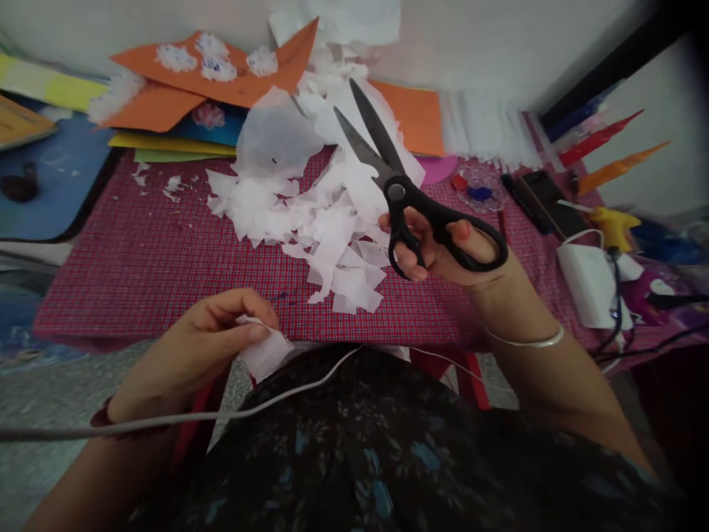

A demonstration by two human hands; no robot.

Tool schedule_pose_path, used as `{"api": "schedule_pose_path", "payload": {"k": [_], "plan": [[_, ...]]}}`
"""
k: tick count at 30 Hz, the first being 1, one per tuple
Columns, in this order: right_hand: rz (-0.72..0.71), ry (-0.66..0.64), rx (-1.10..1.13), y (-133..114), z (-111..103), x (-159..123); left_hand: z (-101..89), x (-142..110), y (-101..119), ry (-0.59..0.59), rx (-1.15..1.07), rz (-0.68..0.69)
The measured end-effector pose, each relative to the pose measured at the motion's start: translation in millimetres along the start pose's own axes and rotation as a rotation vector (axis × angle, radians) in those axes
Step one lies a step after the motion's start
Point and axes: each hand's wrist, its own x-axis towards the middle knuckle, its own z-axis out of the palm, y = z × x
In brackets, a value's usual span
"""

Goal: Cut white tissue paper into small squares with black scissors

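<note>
My right hand [437, 247] has its thumb and fingers through the handles of black-handled scissors [396, 177]. The scissor blades stand slightly apart and point up and away, above the paper heap. Close to the table's front edge, my left hand [227, 329] pinches a piece of thin white paper [269, 351], which hangs below the fingertips near my lap. Between and beyond the hands lies a loose heap of cut white paper scraps [310, 222]. A rounded whitish translucent sheet [280, 137] rests at its back left.
Orange card shapes [238, 77] with white tufts lie at the back left. A red checked cloth [138, 258] covers the table. On the right are a phone [554, 203], a yellow glue gun [612, 225] and a white box [592, 284] with cables. A pale cord [233, 414] crosses my lap.
</note>
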Motion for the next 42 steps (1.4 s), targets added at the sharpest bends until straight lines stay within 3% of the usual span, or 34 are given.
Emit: {"api": "schedule_pose_path", "payload": {"k": [5,9,20,25,29,35,39,42], "plan": [[-0.062,0.02,0.093,22,-14,11,4.5,34,12,0.256,0.62,0.277],[-0.119,0.004,0.138,39,-22,6,-4.7,55,16,0.246,0.812,0.293],[-0.254,0.135,0.255,24,-31,0,20.2,70,53,0.356,0.482,0.238],[-0.299,0.257,0.33,28,-38,2,25.8,96,54,0.36,0.317,0.291],[-0.36,0.338,0.381,32,-44,5,31.5,110,50,0.324,0.298,0.249],[-0.35,0.39,0.392,31,-48,5,34.8,105,50,0.402,0.226,0.278],[-0.344,0.407,0.362,29,-48,4,41.2,102,63,0.346,0.213,0.327],[-0.339,0.425,0.334,27,-48,4,50.9,104,77,0.329,0.042,0.298]]}}
